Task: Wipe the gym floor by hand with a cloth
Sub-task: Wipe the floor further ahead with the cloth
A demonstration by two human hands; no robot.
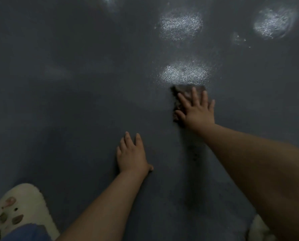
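A dark grey-brown cloth [183, 92] lies flat on the dark grey gym floor [75, 94], right of centre. My right hand [196, 110] presses down on the cloth with fingers spread, covering its near part; the cloth's far and left edges show past my fingers. My left hand [132, 154] rests palm down on the bare floor, nearer to me and to the left of the cloth, holding nothing. Just beyond the cloth a wet shiny patch [185, 73] glints on the floor.
More shiny wet patches lie farther out, one straight ahead [181, 26] and one at the upper right [274, 23]. A white clog with small charms [21, 207] is at the bottom left, another white shoe [259, 229] at the bottom right.
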